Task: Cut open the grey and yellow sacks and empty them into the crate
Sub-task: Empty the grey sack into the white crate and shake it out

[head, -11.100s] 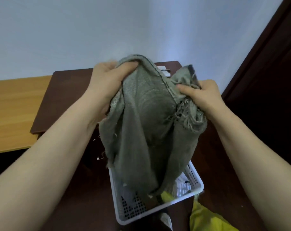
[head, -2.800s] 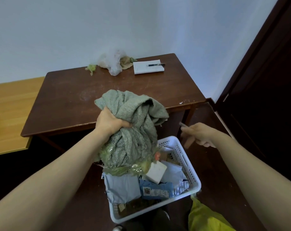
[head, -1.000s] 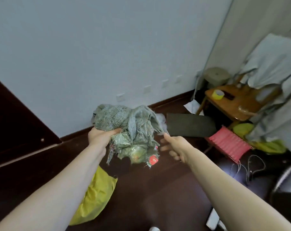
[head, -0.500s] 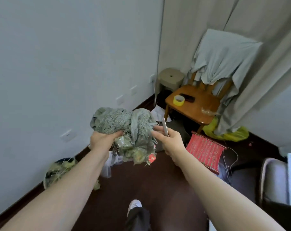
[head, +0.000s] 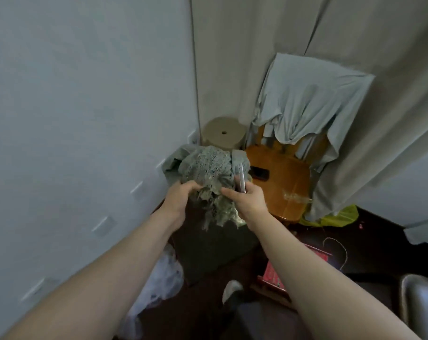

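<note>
The bunched grey sack [head: 208, 168] is held in the air just in front of the wooden chair [head: 281, 182]. The left hand [head: 177, 197] grips its lower folds with fingers curled into the cloth. The right hand [head: 247, 201], on the chair side of the sack and touching it, has its fingers wrapped round a slim cutter [head: 242, 179] that stands upright. A pale cloth [head: 311, 99] hangs over the chair's back.

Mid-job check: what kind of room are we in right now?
Likely a cluttered corner of a lived-in home room: a wooden chair with a pale garment draped over its back, long curtains behind it, a plastic stool against the wall.
</note>
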{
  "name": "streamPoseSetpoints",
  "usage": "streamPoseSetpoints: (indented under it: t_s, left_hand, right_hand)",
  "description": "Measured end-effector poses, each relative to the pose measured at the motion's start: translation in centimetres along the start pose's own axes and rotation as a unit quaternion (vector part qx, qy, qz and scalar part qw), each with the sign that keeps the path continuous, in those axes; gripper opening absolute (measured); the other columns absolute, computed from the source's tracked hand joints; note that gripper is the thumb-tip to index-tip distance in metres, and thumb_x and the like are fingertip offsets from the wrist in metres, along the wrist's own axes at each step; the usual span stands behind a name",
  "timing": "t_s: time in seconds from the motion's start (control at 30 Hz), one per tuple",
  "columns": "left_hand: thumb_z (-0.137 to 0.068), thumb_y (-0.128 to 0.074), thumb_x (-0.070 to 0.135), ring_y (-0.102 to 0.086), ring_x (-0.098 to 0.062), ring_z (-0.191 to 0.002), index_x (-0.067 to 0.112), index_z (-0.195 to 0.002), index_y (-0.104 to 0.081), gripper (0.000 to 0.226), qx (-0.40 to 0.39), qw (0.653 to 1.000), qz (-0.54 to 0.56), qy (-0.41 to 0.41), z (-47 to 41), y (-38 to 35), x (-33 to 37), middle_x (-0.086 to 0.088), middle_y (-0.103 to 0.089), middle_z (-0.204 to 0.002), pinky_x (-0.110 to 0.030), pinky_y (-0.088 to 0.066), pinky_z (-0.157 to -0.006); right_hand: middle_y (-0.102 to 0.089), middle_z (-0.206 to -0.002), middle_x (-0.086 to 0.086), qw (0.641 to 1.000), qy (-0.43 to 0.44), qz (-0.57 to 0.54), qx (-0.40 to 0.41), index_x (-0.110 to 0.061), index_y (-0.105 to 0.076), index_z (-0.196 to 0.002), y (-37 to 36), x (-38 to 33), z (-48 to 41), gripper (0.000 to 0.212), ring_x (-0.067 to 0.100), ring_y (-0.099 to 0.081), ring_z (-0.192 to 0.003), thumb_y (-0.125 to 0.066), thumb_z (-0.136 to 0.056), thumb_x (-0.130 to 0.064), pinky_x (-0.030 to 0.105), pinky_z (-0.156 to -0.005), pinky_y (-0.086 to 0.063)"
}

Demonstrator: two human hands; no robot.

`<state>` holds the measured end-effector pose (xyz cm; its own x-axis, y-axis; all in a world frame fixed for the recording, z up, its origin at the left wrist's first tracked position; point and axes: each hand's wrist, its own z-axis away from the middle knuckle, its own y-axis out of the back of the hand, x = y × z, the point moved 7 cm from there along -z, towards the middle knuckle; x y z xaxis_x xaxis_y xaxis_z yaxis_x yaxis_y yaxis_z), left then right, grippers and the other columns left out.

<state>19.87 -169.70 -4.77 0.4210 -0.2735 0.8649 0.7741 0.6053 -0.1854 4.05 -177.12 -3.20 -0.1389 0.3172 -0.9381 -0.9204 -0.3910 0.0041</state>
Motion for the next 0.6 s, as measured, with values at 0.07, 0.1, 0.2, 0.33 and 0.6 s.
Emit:
streamPoseSetpoints:
  t_s: [0.07, 0.1, 0.2, 0.33, 0.6]
  left_hand:
    - [-0.072, -0.070, 0.004, -0.071, -0.020, -0.078, 0.012, -0.103, -0.067, 0.031, 0.040, 0.999, -0.009, -0.028, -3.6, -1.0, 1.5, -0.001, -0.074, -0.083, -0.023, -0.052, -0.056]
    - [-0.072, -0.072, 0.002, -0.070, -0.016, -0.078, 0.012, -0.106, -0.065, 0.037, 0.058, 0.997, -0.020, -0.035, -5.2, -1.5, 2.4, 0.000, -0.074, -0.086, -0.022, -0.052, -0.057]
    - [-0.069, -0.077, 0.001, -0.065, -0.015, -0.088, 0.011, -0.109, -0.064, 0.043, 0.082, 0.995, -0.042, -0.038, -10.5, -3.4, 4.6, 0.002, -0.070, -0.093, -0.024, -0.051, -0.068]
    - [-0.066, -0.081, 0.001, -0.065, -0.018, -0.093, 0.009, -0.110, -0.063, 0.049, 0.106, 0.994, -0.031, -0.007, -16.3, -5.4, 5.9, -0.002, -0.069, -0.100, -0.029, -0.054, -0.075]
    - [-0.075, -0.070, -0.006, -0.065, -0.017, -0.085, 0.007, -0.110, -0.061, 0.038, 0.066, 0.995, 0.019, 0.067, -30.1, -9.2, 7.5, -0.006, -0.068, -0.098, -0.027, -0.052, -0.064]
  right_hand:
    - [-0.067, -0.094, -0.005, 1.000, 0.000, -0.001, 0.007, -0.016, -0.060, -0.121, 0.7, -1.0, -4.4, 0.047, 0.003, -0.062, -0.072, -0.076, -0.077, -0.009, 0.009, -0.057, -0.048]
    - [-0.066, -0.091, -0.010, 1.000, 0.006, 0.000, 0.009, -0.014, -0.058, -0.125, 0.9, -1.6, -6.5, 0.051, -0.002, -0.061, -0.073, -0.075, -0.078, -0.008, 0.007, -0.056, -0.048]
    - [-0.069, -0.098, -0.006, 1.000, 0.010, -0.006, 0.016, -0.009, -0.058, -0.124, 2.0, -3.8, -12.8, 0.047, 0.009, -0.068, -0.093, -0.072, -0.079, -0.003, 0.021, -0.078, -0.056]
    - [-0.067, -0.110, 0.003, 0.996, 0.007, 0.087, 0.021, -0.009, -0.062, -0.118, 3.1, -5.7, -19.5, 0.040, 0.020, -0.064, -0.103, -0.074, -0.079, -0.010, 0.036, -0.091, -0.052]
    - [-0.060, -0.099, 0.006, 0.947, 0.010, 0.318, 0.047, -0.023, -0.062, -0.089, 3.8, -8.2, -33.1, 0.015, 0.025, -0.061, -0.087, -0.072, -0.081, -0.029, 0.030, -0.065, -0.048]
